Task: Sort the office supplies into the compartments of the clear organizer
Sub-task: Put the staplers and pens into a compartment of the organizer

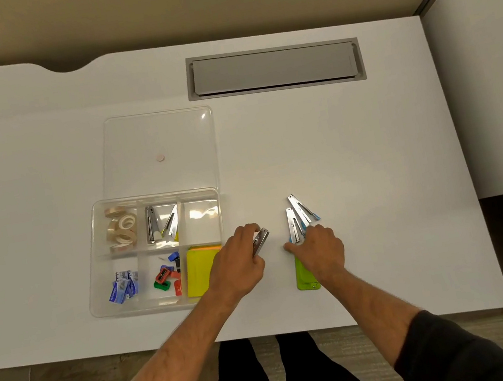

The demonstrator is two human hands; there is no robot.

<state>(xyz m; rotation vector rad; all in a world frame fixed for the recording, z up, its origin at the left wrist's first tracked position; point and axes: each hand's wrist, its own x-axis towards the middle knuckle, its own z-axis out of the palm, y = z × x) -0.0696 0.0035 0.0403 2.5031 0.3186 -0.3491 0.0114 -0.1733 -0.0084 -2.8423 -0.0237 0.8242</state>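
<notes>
Hands: left hand grips a metal stapler; right hand rests on a green stapler | Counter: two blue staplers loose just beyond it | Organizer: tape, two staplers, staples, sharpeners, notes sorted; one compartment looks empty | Progress: mostly done, four staplers left.

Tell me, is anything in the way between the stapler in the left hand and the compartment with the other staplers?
Nothing visible blocks it. The left hand holds the stapler beside the organizer, whose lid lies open behind it.
</notes>
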